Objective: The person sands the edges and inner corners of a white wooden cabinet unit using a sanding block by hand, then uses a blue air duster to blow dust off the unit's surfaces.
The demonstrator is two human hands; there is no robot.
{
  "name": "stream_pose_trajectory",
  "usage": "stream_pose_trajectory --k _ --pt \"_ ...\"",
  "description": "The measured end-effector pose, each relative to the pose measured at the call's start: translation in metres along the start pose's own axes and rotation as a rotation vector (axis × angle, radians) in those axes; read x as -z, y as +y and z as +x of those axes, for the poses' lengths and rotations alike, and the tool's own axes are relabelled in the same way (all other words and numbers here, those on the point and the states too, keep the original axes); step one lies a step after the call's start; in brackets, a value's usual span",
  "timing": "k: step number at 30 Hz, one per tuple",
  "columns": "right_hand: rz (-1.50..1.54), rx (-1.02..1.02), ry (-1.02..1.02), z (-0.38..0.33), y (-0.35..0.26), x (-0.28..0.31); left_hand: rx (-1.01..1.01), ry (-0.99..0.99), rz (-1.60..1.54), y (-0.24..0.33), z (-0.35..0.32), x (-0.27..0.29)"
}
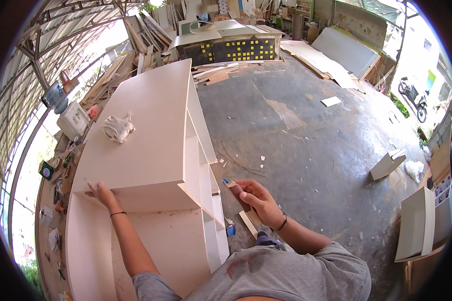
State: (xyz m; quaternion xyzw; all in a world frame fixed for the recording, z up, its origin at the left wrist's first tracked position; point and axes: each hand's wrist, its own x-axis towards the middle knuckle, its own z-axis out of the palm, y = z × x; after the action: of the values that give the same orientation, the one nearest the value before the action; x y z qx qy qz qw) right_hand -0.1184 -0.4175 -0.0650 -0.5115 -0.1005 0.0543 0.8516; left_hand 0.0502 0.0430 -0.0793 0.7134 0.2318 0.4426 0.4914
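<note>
1. Person's torso, grey shirt [286, 276], at the lower edge; both bare forearms come up from it.
2. Right hand [256, 200], just right of the cabinet's front edge. Its fingers [246, 188] are curled shut around a small brown block [240, 194], possibly a sanding block; its kind cannot be told for sure. A blue tip [225, 181] shows at the block's far end. The block's long axis runs from lower right to upper left, pointing toward the cabinet's shelf edges.
3. Narrow pale wood strip [248, 222], below the right hand, slanting along nearly the same line; whether the hand touches it cannot be told.
4. Small blue object [231, 231], on the floor beside the cabinet's near corner.
5. Left hand [101, 193], fingers spread flat and holding nothing, pressed on the near edge of the cabinet's top panel, a thin dark band at the wrist.
6. White cabinet [145, 130], lying long axis away from the viewer, open shelf compartments facing right. The shelf edges lie just left of the right hand, which is the nearer hand to them; the left hand rests well apart on the other side.
7. Crumpled pale rag [118, 128], on the top panel, beyond the left hand.
8. Concrete floor [311, 130], strewn with offcuts.
9. Stacked boards [326, 62] and a dark panel with yellow squares [236, 50], at the far end.
</note>
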Motion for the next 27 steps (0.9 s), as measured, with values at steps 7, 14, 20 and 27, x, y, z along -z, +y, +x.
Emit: stream_pose_trajectory --k 7,14,20,27 --pt "0.031 -0.013 -0.006 0.0 -0.004 0.018 -0.009 0.132 -0.057 0.031 -0.04 -0.016" --pt "-0.026 0.011 0.089 -0.014 -0.018 0.052 0.389 -0.137 -0.608 -0.057 0.051 0.017" --pt "-0.016 0.049 0.301 -0.042 -0.031 0.107 0.332 -0.138 -0.492 -0.072 0.089 0.03" --pt "0.008 0.06 0.504 -0.06 -0.036 0.173 0.274 0.148 -0.429 0.027 -0.036 -0.043"
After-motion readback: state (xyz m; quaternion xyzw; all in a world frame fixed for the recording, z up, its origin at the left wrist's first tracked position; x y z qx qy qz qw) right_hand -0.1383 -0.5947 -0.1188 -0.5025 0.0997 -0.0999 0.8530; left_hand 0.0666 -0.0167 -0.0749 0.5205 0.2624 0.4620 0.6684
